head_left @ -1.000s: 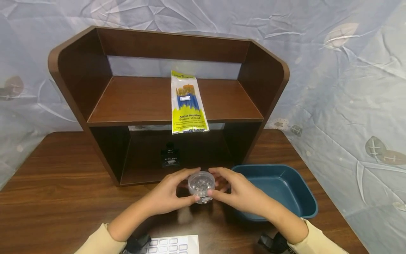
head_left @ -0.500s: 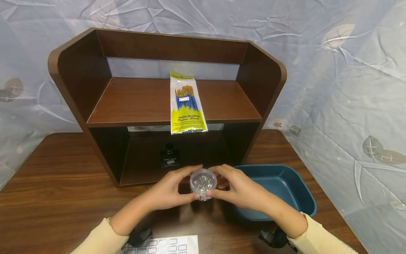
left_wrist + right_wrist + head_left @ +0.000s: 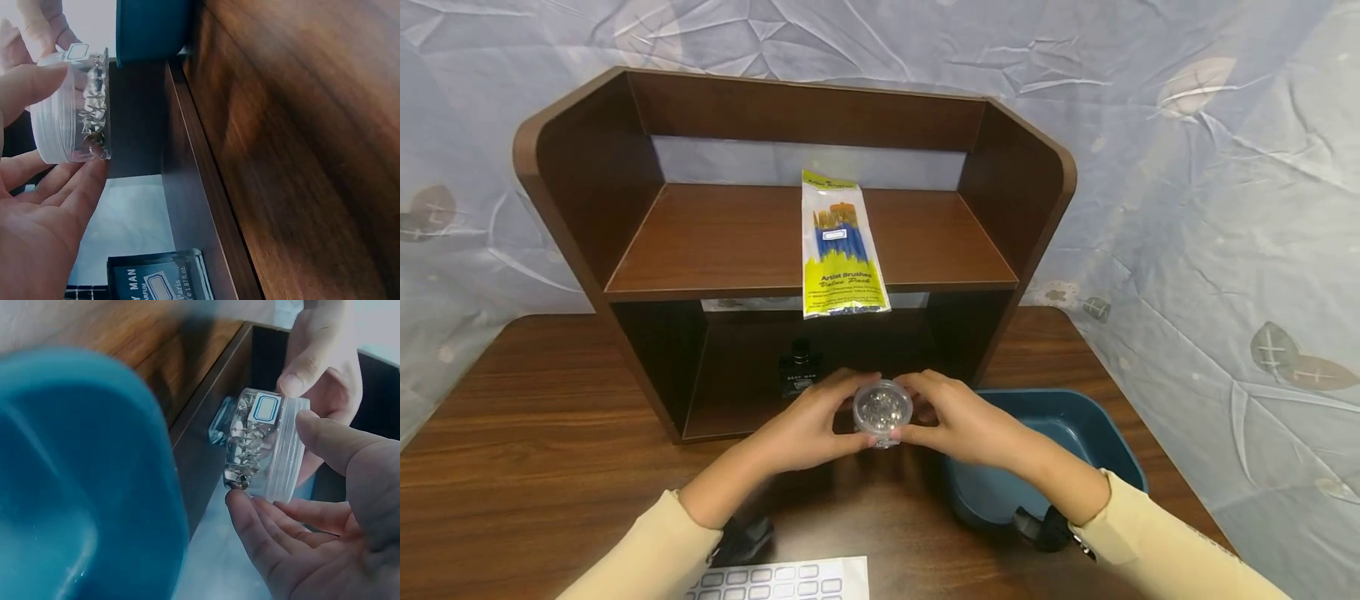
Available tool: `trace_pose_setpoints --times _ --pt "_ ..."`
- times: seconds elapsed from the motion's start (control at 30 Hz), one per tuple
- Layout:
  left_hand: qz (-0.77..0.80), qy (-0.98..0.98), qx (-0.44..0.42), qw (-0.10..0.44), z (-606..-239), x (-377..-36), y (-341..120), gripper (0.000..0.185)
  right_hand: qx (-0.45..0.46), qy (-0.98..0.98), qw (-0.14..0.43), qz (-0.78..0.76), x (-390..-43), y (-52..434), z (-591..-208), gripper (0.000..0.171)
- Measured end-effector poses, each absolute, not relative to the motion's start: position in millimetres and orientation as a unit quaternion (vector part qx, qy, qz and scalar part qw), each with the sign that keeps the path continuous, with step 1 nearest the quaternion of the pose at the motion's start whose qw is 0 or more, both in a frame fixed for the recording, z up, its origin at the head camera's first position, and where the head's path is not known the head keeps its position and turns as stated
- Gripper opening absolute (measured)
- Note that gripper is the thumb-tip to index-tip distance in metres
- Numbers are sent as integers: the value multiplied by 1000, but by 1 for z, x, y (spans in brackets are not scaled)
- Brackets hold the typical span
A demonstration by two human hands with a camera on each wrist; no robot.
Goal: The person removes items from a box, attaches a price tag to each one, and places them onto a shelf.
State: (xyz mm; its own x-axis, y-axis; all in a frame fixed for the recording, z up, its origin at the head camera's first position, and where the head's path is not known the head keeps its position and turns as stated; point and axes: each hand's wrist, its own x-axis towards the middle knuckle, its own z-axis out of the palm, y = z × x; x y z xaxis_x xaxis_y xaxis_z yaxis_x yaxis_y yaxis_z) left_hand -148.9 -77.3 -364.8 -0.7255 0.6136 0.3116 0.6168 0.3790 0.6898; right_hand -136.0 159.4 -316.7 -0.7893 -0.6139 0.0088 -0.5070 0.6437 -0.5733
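Note:
Between both hands is a small round clear plastic jar (image 3: pixel 882 408) with a ribbed lid and shiny metallic pieces inside. A white label with a blue border sticks to the jar's side, seen in the right wrist view. My left hand (image 3: pixel 805 429) grips the jar from the left, thumb at the near side and fingers round the far side. From the right, my right hand (image 3: pixel 966 421) holds it the same way. In the left wrist view the jar (image 3: pixel 59 119) is raised off the table, in front of the shelf's lower compartment.
A brown two-tier shelf (image 3: pixel 715 242) stands behind the hands. Its upper tier bears a brush pack (image 3: pixel 846 250) overhanging the edge; a dark perfume bottle (image 3: pixel 797 372) stands below. A blue basin (image 3: pixel 1131 467) lies at right, a label sheet (image 3: pixel 850 575) at the near edge.
Both hands have carried the jar forward and a little to the right, closer to the shelf's lower compartment. The shelf, brush pack and bottle stay in place.

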Motion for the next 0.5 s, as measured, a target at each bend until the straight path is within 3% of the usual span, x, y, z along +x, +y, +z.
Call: trace_pose_setpoints --times 0.5 --pt "-370 -860 -349 43 -375 -173 -72 64 -349 895 105 -259 -180 156 -327 49"
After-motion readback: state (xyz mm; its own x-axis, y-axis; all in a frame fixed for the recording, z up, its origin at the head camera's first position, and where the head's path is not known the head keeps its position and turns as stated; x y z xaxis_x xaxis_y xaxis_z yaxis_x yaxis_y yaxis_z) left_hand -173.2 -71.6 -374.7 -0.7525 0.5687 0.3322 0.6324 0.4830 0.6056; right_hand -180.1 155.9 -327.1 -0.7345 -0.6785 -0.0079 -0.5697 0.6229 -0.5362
